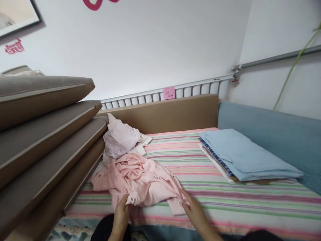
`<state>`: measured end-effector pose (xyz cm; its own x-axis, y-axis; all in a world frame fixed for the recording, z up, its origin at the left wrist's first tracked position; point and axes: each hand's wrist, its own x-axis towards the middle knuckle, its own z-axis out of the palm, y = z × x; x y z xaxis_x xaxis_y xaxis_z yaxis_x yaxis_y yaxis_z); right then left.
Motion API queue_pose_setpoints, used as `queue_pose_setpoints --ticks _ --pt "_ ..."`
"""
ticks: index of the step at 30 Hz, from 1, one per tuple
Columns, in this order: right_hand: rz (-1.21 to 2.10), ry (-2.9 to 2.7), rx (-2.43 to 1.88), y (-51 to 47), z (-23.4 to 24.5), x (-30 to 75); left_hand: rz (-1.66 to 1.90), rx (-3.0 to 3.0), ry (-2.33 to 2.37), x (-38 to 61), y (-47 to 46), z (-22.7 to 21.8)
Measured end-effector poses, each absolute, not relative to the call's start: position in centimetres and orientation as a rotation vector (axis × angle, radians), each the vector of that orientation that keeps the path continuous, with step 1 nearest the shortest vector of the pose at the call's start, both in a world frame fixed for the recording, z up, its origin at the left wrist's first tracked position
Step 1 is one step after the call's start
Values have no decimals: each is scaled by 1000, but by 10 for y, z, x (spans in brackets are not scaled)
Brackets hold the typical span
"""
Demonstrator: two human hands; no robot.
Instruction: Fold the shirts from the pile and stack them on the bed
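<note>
A crumpled pink garment (140, 180) lies on the striped bed sheet (200, 160) near the front edge. My left hand (121, 211) pinches its near left edge, fingers closed on the cloth. My right hand (194, 207) grips the garment's lower right corner, where a flap hangs towards the edge. Behind the pink garment sits a bunched pale lilac garment (120, 140), touching it.
A stack of folded clothes with a light blue piece on top (245, 155) lies at the right. Several grey-brown cushions (45, 134) are piled at the left. A brown padded board (170, 112) and a metal rail (190, 87) run along the wall; a blue pad (276, 134) lines the right side.
</note>
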<state>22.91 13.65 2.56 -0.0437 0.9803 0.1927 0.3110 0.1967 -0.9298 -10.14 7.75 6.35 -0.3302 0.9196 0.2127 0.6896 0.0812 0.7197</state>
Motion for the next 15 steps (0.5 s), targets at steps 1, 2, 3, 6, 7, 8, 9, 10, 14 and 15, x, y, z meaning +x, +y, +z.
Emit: queue_pose_setpoints --ticks 1,2,3,6,7,8,9,10,14,15 --pt "957 -1471 -1268 138 32 229 1228 1539 1977 -96 75 70" --pt "1030 -1372 -1272 141 42 231 1334 1463 1905 -93 72 80" --pt "1118 -1253 -1269 145 56 236 1410 1395 1861 -91 67 94" --pt "1396 -891 -1140 157 113 264 1518 1244 1793 -96 42 154" --pt "1458 -808 -1065 160 133 275 1531 1219 1790 -99 31 179" --pt "1493 -752 -987 162 152 285 1544 1195 1776 -103 20 204" --pt "1509 -719 -905 163 170 295 1563 1137 1778 -108 11 228" --pt "1517 -703 -833 164 185 303 1584 1090 1796 -112 5 250" --pt "1527 -683 -713 172 210 308 1490 1288 1978 -127 28 295" --pt "1531 -674 -738 176 207 303 1413 1409 2032 -129 46 292"
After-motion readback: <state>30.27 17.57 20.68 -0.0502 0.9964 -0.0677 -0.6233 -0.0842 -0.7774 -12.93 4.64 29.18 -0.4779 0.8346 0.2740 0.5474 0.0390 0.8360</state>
